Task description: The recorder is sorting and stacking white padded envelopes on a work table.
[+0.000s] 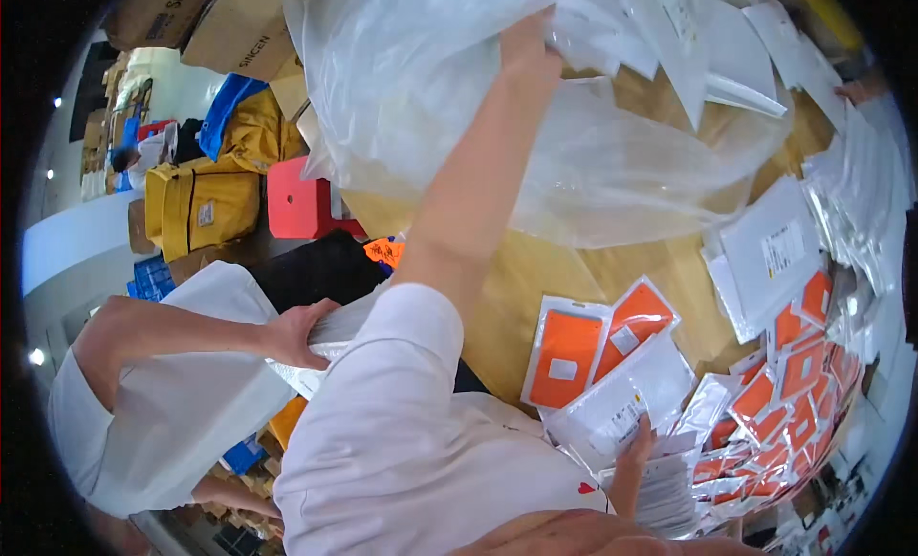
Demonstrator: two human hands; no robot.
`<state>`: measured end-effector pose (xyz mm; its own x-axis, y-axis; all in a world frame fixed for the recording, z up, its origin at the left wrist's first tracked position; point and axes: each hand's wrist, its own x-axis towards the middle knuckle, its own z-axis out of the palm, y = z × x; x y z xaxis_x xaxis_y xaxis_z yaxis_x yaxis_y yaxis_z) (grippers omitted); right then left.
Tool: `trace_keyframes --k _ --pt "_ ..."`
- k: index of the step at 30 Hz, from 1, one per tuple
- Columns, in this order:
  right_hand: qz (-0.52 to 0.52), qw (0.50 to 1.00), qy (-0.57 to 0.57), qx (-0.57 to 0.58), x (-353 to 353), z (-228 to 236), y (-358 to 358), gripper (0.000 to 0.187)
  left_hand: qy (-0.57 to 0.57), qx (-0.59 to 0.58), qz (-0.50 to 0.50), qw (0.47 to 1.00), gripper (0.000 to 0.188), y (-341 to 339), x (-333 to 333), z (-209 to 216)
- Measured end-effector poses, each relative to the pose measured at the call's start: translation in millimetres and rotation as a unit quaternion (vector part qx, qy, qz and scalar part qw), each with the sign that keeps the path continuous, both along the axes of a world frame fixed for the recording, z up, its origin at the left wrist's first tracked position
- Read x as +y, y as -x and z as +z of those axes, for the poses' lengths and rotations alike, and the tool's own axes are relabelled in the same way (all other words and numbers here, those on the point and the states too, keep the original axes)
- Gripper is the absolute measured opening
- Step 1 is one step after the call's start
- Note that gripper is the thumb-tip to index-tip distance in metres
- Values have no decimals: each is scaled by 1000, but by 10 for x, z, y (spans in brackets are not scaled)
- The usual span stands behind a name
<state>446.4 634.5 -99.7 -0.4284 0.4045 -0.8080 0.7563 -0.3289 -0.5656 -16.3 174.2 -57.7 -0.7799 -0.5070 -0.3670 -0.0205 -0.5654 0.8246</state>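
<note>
My left hand is stretched far over the table, at a large clear plastic bag. Its fingers are hidden among the plastic and white packets, so I cannot see what they grip. Close to my body, my right hand is closed on the edge of a flat white packet with a printed label. That packet partly covers two clear-fronted packets with orange inside, one of them an orange packet lying flat. Beside my right hand is a stack of white packets.
Many orange packets are heaped at the right, below white labelled packets. A co-worker's hand at left holds a white stack; another person's hand is at far right. Beyond the wooden table are a red stool and yellow bags.
</note>
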Motion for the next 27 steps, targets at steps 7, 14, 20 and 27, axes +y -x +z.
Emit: trace_keyframes --k 7,14,20,27 --pt "33 998 -47 1 -82 55 41 43 74 18 -166 983 33 -1949 1231 59" --pt "-62 993 -32 100 113 142 -188 35 -126 -85 -237 960 43 -3761 1971 -121" --pt "-135 975 -115 133 510 604 -560 35 -76 -372 -563 734 35 -4579 1803 -124" --pt "-175 959 -175 140 771 793 -889 36 327 -177 -633 679 32 -4339 1941 266"
